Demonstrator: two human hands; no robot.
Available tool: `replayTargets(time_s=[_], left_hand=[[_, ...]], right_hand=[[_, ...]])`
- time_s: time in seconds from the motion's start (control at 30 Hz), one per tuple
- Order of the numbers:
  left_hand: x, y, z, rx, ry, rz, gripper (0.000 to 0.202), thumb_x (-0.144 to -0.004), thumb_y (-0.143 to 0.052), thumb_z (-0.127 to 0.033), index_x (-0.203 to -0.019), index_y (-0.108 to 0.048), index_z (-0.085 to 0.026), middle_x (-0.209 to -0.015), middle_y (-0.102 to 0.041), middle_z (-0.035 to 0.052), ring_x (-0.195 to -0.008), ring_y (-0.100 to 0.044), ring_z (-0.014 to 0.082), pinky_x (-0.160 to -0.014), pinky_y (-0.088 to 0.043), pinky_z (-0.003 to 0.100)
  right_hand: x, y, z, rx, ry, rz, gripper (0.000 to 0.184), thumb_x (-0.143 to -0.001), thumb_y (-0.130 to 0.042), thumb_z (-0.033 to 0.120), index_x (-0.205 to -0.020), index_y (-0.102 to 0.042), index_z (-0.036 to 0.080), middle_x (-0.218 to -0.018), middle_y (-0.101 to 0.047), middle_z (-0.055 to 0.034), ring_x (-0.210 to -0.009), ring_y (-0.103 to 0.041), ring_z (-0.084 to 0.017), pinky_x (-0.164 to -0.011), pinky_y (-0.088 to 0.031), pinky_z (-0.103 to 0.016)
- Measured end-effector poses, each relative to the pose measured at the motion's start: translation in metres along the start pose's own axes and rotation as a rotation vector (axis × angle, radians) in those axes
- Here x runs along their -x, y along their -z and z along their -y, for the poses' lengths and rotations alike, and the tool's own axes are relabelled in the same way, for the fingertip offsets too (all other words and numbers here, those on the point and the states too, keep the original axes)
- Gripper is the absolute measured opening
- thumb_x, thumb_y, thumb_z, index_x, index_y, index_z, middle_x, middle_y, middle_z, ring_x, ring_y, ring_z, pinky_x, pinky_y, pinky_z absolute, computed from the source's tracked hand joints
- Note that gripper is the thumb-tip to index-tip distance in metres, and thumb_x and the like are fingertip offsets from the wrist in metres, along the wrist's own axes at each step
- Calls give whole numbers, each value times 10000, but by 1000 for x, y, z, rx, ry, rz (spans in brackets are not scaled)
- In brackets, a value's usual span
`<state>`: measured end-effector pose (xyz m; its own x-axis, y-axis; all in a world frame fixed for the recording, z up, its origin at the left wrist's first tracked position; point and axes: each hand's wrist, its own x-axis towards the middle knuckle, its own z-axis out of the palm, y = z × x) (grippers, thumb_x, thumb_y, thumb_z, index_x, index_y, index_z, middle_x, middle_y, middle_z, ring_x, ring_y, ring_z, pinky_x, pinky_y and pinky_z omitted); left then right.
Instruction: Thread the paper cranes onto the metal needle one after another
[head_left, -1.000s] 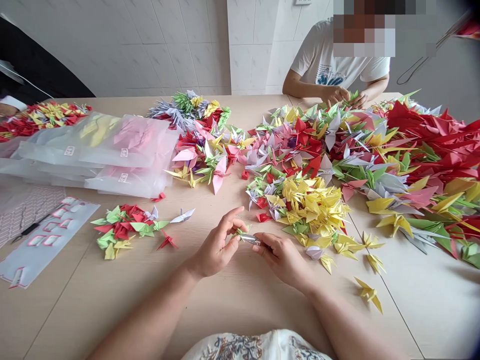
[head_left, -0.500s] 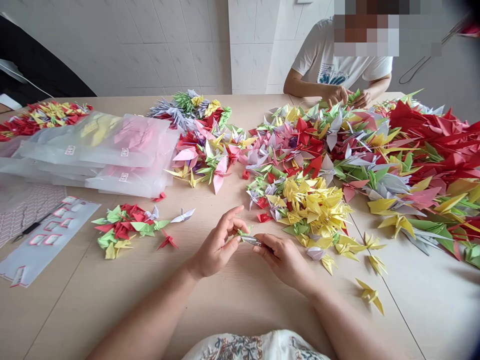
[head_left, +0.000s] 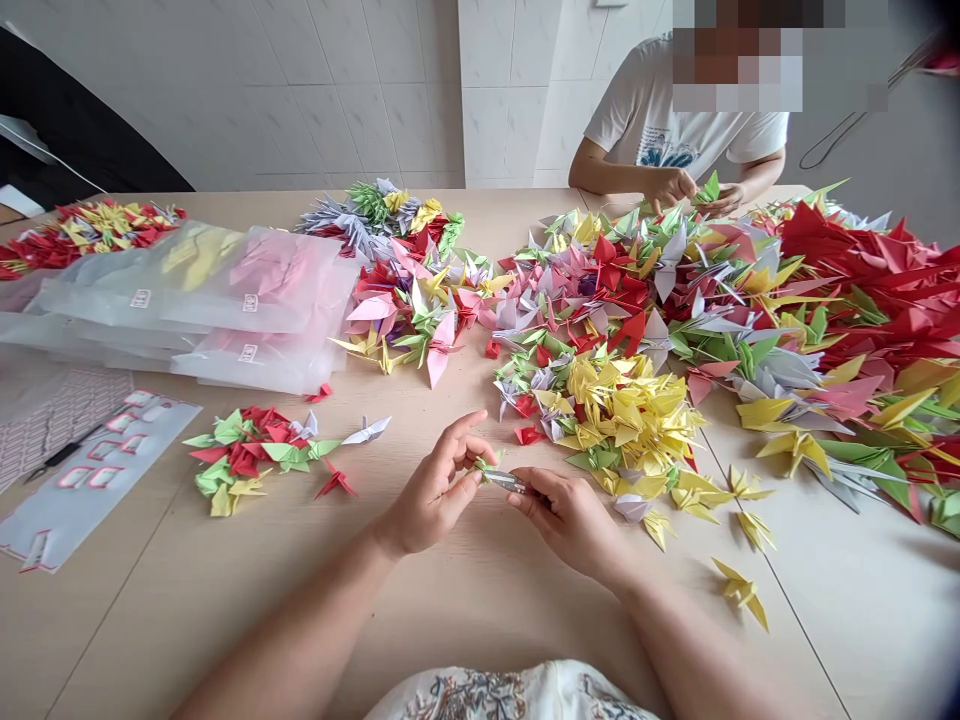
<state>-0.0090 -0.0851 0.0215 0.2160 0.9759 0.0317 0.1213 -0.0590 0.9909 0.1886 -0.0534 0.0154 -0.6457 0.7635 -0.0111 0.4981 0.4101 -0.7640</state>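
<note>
My left hand (head_left: 435,490) pinches a small green folded paper crane (head_left: 486,465) between thumb and fingertips, and most of the crane is hidden by them. Closed around metal tweezers (head_left: 510,482) is my right hand (head_left: 566,515); the tips reach the green crane at my left fingers. Beyond my right hand spreads a heap of yellow paper cranes (head_left: 634,405). To the left of my left hand lies a small pile of red, green and yellow cranes (head_left: 251,450), with a white crane (head_left: 367,431) and a red crane (head_left: 335,481) beside it.
Plastic bags (head_left: 247,365) of folded paper lie at the left, near a labelled strip (head_left: 97,490) and a black pen (head_left: 71,450). Large piles of colored cranes (head_left: 585,280) cover the back and right. Across the table (head_left: 420,620), a person in a white shirt (head_left: 630,110) handles green paper.
The tweezers in my right hand have shifted slightly, with more of the metal showing. My left hand stays in place. Across the table, the person's green paper has tilted upright.
</note>
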Motion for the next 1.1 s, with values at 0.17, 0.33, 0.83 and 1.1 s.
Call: replayTargets(time_s=[0.17, 0.33, 0.83, 1.1], left_hand=[[0, -1, 0, -19, -3, -8, 554, -873, -404, -113, -1360, -217, -299, -992, -539, 45, -895, -516, 156, -806, -410, 337], [0, -2, -1, -17, -6, -11, 558, -867, -402, -104, -1358, -225, -299, -986, -541, 41, -895, -519, 154, -795, -407, 326], [0, -1, 1, -9, -17, 4, 547, -880, -405, -122, -1360, -210, -297, -991, -532, 42, -894, -511, 149, -806, -404, 320], [0, -1, 1, -29, -13, 10, 556, -875, -406, -110, -1362, -205, -289, -991, -533, 39, -884, -516, 146, -796, -402, 313]], right_hand=[[-1, 0, 2, -6, 3, -11, 175, -907, -463, 295, -785, -529, 188, -590, -447, 42, -521, -386, -111, -484, -309, -231], [-2, -1, 2, 1, 17, -6, 194, -908, -456, 288, -751, -512, 188, -576, -425, 45, -512, -355, -109, -477, -297, -235], [0, 3, 0, 21, -15, 11, 189, -909, -460, 310, -775, -509, 187, -596, -449, 34, -536, -404, -118, -497, -293, -231], [-1, 2, 2, -3, -17, 33, 181, -908, -459, 283, -757, -488, 187, -580, -402, 49, -514, -342, -106, -489, -268, -230]])
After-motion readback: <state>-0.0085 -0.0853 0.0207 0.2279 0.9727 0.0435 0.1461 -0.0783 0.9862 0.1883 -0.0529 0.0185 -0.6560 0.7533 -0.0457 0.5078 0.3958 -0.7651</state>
